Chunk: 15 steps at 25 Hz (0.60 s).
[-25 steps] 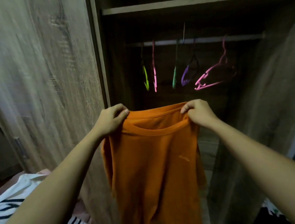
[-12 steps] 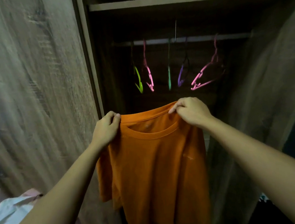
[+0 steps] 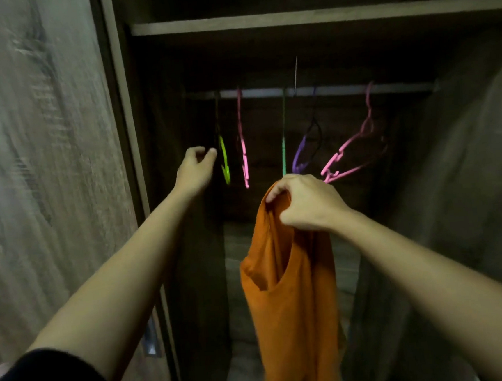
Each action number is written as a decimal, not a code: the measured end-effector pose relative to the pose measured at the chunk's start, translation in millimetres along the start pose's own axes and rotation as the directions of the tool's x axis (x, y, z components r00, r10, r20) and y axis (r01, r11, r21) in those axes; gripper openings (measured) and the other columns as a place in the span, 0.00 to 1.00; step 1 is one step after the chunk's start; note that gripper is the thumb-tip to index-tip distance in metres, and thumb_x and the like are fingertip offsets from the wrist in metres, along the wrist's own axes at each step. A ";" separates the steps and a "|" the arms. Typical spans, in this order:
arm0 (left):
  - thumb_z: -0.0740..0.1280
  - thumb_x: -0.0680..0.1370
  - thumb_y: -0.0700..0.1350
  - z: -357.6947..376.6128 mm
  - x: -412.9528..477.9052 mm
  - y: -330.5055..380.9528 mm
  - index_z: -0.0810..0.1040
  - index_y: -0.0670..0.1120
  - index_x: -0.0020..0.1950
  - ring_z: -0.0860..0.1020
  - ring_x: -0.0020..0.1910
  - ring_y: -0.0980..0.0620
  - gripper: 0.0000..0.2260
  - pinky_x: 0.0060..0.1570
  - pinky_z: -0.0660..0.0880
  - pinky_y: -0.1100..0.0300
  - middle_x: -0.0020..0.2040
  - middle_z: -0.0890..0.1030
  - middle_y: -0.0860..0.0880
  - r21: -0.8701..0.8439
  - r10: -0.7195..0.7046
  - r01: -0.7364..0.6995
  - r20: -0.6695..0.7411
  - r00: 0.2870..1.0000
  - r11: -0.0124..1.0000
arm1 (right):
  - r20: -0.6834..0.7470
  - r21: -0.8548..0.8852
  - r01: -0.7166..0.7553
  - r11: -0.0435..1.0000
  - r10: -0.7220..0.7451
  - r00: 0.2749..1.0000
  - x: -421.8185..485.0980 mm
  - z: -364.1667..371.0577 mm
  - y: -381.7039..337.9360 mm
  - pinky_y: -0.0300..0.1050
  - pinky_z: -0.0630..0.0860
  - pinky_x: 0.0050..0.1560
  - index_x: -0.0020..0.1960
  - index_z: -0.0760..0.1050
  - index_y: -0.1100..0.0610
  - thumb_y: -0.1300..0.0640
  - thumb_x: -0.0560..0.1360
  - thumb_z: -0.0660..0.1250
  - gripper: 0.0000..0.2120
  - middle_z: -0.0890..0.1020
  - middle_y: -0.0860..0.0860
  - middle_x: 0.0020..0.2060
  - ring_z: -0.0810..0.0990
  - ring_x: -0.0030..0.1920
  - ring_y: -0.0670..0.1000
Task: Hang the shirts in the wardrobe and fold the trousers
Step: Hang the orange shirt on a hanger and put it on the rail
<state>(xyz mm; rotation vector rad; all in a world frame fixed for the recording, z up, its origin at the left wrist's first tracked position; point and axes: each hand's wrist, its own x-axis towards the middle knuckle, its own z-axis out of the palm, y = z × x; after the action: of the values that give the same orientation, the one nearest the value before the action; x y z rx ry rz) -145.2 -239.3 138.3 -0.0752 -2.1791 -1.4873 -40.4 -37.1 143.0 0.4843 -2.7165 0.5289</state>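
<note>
Orange cotton T-shirt [image 3: 295,292] is now hanging from just one hand, where half a second ago two hands were holding its neck open. The right hand [image 3: 304,204] is squeezing the bunched collar tight, so the shirt is drooping in a long soft fold in front of the open brown wooden wardrobe [image 3: 313,16]. The left hand [image 3: 194,169] is no longer holding the shirt and is reaching up into the wardrobe. Its fingers are curled but partly open, and they are holding nothing. They are coming just beside the thin lime-green plastic hanger [image 3: 224,159], and I cannot tell if they are touching it yet. That hanger is dangling from the pale metal rail [image 3: 326,90], next to a thin pink plastic hanger [image 3: 244,157].

This probably means the person is going for a hanger to put the shirt on. The shirt is not hung yet, so the hanging job is only getting started.
</note>
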 end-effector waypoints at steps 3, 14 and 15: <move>0.56 0.79 0.58 28.8 46.2 13.3 0.64 0.43 0.72 0.73 0.63 0.44 0.27 0.63 0.70 0.48 0.66 0.72 0.42 -0.068 -0.239 0.238 0.005 0.971 0.969 | -0.010 -0.068 0.064 0.996 -0.065 0.998 10.3 -7.5 13.0 0.44 0.72 0.51 0.53 0.78 0.45 0.58 0.64 0.67 0.19 0.77 0.44 0.57 0.74 0.59 0.49; 0.54 0.82 0.45 58.6 64.2 28.1 0.76 0.38 0.57 0.73 0.34 0.54 0.15 0.27 0.65 0.64 0.46 0.77 0.43 0.117 -0.088 0.117 -0.228 0.970 0.986 | -0.014 -0.052 0.143 0.988 -0.144 0.989 19.7 -14.7 41.6 0.46 0.73 0.54 0.55 0.77 0.44 0.57 0.63 0.67 0.22 0.75 0.42 0.58 0.74 0.59 0.48; 0.54 0.82 0.45 54.8 56.1 27.4 0.76 0.39 0.58 0.74 0.35 0.53 0.15 0.28 0.67 0.63 0.47 0.77 0.44 0.116 -0.101 0.130 -0.231 0.968 0.985 | -0.017 -0.045 0.130 0.990 -0.131 0.991 19.7 -12.1 42.0 0.46 0.73 0.54 0.55 0.77 0.44 0.57 0.62 0.67 0.22 0.75 0.43 0.58 0.74 0.59 0.48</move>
<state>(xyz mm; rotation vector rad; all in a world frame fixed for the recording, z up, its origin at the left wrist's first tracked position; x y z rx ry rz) -205.8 -192.4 170.5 0.2570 -2.1187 -1.3386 -71.0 -0.6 148.6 0.6365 -2.6486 0.4360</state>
